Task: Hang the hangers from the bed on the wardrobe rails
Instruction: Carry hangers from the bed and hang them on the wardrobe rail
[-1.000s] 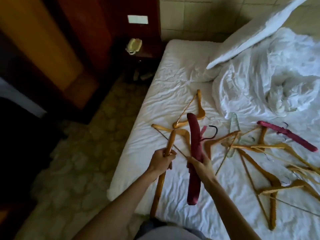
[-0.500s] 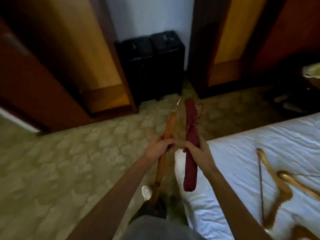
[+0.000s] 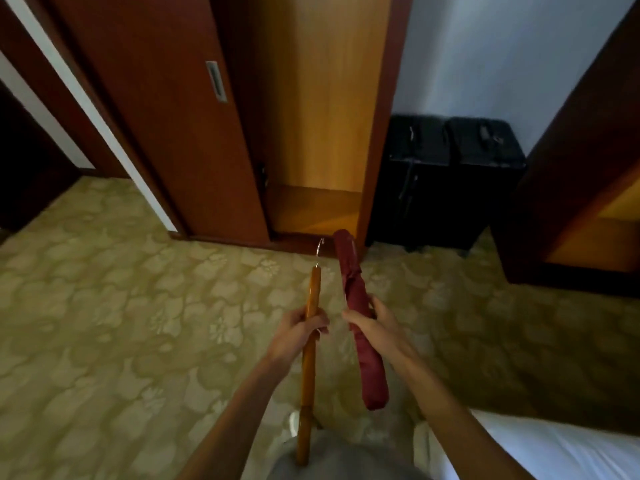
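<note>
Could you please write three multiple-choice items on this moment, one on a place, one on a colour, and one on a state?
1. Where do the black cases stand?
A. Against the wall, right of the open wardrobe
B. On the bed
C. Inside the wardrobe

2. What colour is the padded hanger in the right hand?
A. White
B. Dark red
C. Green

3. What is the state of the left hand?
A. Open and empty
C. Flat on the carpet
B. Closed on the wooden hanger

Answers:
1. A, the cases sit on the floor by the pale wall, beside the wardrobe frame.
2. B, the fabric in that grip is dark red.
3. B, the fingers wrap the wooden bar, its metal hook pointing at the wardrobe.
</note>
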Demonstrator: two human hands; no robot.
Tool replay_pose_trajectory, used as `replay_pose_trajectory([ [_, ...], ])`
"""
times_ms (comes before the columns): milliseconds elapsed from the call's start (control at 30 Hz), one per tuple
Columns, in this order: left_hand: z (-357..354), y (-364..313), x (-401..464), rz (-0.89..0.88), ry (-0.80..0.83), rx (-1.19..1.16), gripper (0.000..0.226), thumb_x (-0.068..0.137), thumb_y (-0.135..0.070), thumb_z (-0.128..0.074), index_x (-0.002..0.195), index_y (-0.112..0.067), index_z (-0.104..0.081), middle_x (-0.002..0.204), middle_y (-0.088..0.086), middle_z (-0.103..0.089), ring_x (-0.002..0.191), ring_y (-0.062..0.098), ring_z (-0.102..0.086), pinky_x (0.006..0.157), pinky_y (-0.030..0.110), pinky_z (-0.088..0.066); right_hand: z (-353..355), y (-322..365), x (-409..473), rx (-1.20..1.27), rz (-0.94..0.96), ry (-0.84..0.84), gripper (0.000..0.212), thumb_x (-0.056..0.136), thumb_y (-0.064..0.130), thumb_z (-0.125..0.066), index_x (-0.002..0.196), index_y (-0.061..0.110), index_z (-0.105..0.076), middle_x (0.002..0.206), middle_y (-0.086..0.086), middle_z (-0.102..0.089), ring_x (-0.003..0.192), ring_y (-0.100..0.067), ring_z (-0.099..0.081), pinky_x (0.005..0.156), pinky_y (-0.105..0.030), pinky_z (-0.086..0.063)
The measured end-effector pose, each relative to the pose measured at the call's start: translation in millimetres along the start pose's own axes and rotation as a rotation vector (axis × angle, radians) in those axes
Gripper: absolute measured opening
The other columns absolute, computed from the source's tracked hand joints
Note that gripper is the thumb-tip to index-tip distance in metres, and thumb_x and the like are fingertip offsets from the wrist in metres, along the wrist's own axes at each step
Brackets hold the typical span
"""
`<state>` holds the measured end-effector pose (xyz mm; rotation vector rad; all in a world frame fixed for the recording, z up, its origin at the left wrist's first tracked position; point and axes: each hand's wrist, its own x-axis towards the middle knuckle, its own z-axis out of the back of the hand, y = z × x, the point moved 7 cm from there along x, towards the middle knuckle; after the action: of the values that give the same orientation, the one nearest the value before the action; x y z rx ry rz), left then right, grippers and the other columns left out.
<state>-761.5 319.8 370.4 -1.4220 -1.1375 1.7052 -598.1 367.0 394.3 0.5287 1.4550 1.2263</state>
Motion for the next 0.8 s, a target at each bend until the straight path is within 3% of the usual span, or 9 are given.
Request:
replay_pose_trajectory([
  [233, 59, -81, 118, -0.065, 0.036, -0.054, 0.006, 0.089, -0.013, -0.066, 0.092, -0.01, -0.071, 0.068, 0.004, -0.066, 0.061, 0.015, -0.057, 0.065, 0.033, -0.045, -34, 91, 115, 0.009, 0.022, -0.077, 0.045, 0.088, 0.037, -0.073, 0.128, 0.026, -0.055, 0.095, -0.001, -0.072, 0.08, -0.014, -0.07, 0.068, -0.025, -0.052],
  [400, 73, -126, 201, -0.089, 0.057, -0.059, 0.008, 0.091, -0.012, -0.066, 0.095, -0.008, -0.071, 0.069, 0.004, -0.066, 0.063, 0.016, -0.058, 0.063, 0.031, -0.047, -29, 138, 182, 0.045, 0.036, -0.123, 0.045, 0.087, 0.034, -0.073, 0.128, 0.029, -0.053, 0.094, -0.003, -0.071, 0.077, -0.014, -0.068, 0.066, -0.027, -0.052],
  [467, 73, -141, 239, -0.085, 0.071, -0.065, 0.009, 0.093, -0.014, -0.065, 0.096, -0.008, -0.071, 0.069, 0.004, -0.066, 0.061, 0.015, -0.057, 0.059, 0.027, -0.046, -22, 151, 214, 0.072, 0.04, -0.147, 0.04, 0.089, 0.032, -0.072, 0.122, 0.034, -0.051, 0.096, -0.002, -0.07, 0.079, -0.015, -0.068, 0.069, -0.03, -0.056],
  [567, 68, -167, 297, -0.084, 0.1, -0.077, 0.012, 0.093, -0.014, -0.064, 0.098, -0.005, -0.071, 0.07, 0.005, -0.065, 0.059, 0.013, -0.057, 0.058, 0.026, -0.046, -8, 171, 270, 0.091, 0.051, -0.206, 0.027, 0.091, 0.029, -0.071, 0.108, 0.038, -0.051, 0.094, 0.006, -0.069, 0.078, -0.009, -0.067, 0.064, -0.021, -0.053],
  [700, 57, -222, 390, -0.1, 0.117, -0.064, 0.011, 0.091, -0.015, -0.066, 0.088, -0.005, -0.071, 0.069, 0.008, -0.063, 0.059, 0.016, -0.057, 0.06, 0.031, -0.045, 20, 211, 359, 0.104, 0.066, -0.271, 0.022, 0.088, 0.026, -0.073, 0.109, 0.024, -0.067, 0.082, 0.004, -0.074, 0.08, -0.015, -0.072, 0.07, -0.023, -0.05],
  [800, 49, -283, 458, -0.135, 0.177, -0.053, 0.017, 0.092, -0.018, -0.066, 0.08, -0.007, -0.07, 0.07, 0.009, -0.063, 0.057, 0.016, -0.056, 0.058, 0.03, -0.044, 42, 269, 420, 0.145, 0.112, -0.252, 0.022, 0.089, 0.03, -0.072, 0.11, 0.034, -0.066, 0.097, 0.01, -0.074, 0.092, -0.012, -0.071, 0.077, -0.025, -0.051],
])
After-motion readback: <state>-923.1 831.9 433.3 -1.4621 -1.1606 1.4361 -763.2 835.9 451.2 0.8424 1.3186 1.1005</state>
